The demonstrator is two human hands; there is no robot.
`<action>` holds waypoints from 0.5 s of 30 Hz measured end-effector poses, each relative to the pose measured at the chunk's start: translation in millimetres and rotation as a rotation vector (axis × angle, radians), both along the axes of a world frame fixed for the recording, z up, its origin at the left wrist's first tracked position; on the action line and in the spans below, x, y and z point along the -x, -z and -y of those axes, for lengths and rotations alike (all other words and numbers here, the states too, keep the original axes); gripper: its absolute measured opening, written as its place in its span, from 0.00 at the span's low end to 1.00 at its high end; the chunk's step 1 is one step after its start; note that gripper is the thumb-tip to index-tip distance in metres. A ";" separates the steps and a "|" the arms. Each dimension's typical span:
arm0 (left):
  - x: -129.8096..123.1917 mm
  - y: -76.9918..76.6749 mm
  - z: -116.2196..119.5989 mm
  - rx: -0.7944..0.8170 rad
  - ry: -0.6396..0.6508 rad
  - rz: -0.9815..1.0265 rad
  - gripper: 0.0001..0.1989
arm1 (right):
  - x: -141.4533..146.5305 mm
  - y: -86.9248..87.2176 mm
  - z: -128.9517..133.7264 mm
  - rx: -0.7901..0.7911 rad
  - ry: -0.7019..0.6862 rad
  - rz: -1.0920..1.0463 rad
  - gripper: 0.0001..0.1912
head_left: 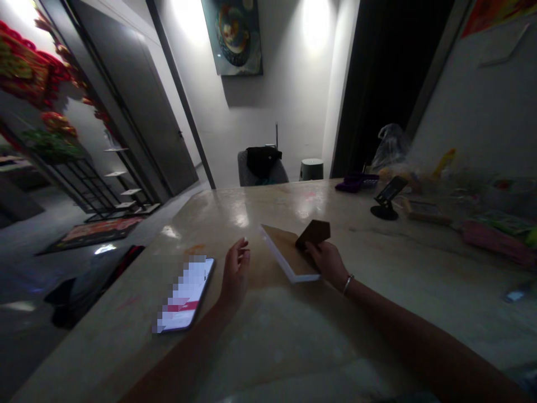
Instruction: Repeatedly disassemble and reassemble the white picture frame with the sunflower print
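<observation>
My right hand (327,263) grips a dark brown pentagon-shaped piece (312,234), which stands up at the far edge of a tan board with white edges (287,254). The hand rests against the board's near corner. My left hand (235,274) hangs in the air to the left of the board, fingers loosely curled and holding nothing. Just left of that hand, a smartphone (184,294) lies on the pale stone tabletop (268,347), its screen lit and pixelated.
At the table's far right stand a black phone stand (386,196), a purple item (356,182), a plastic bag (390,148) and a pink packet (497,243). The table's left edge drops to the floor. Beyond it are a chair (262,168) and a shelf (92,179).
</observation>
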State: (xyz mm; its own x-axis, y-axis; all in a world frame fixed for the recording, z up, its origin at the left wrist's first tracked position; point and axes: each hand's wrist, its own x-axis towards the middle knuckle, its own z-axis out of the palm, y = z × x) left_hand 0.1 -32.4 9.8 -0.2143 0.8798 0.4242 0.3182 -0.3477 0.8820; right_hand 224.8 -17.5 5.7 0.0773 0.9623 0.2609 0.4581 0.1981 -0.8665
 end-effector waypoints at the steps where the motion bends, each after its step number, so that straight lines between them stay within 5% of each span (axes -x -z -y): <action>1: 0.6 1.5 -1.2 0.016 -0.002 0.025 0.20 | 0.0 -0.1 -1.2 0.028 -0.014 -0.191 0.15; 4: -1.9 8.8 -3.5 0.143 0.114 0.085 0.22 | 3.9 -1.0 -2.0 0.148 -0.241 -0.800 0.15; 7: -9.2 16.8 -3.9 0.371 0.268 0.234 0.30 | 9.5 -1.4 0.5 0.304 -0.499 -1.124 0.17; 11: -16.9 16.8 0.9 0.595 0.449 0.457 0.41 | 12.4 0.3 4.8 0.417 -0.580 -1.148 0.18; 15: -15.6 6.4 5.9 0.630 0.439 0.634 0.34 | 14.6 -3.0 9.9 0.447 -0.523 -1.049 0.17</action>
State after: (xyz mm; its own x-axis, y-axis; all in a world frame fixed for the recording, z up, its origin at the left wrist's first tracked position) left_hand 15.7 -38.3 3.4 0.1591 0.9607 -0.2276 -0.3207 0.2684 0.9084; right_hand 210.2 -27.4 8.7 -0.3671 0.9288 -0.0514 -0.5366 -0.2565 -0.8039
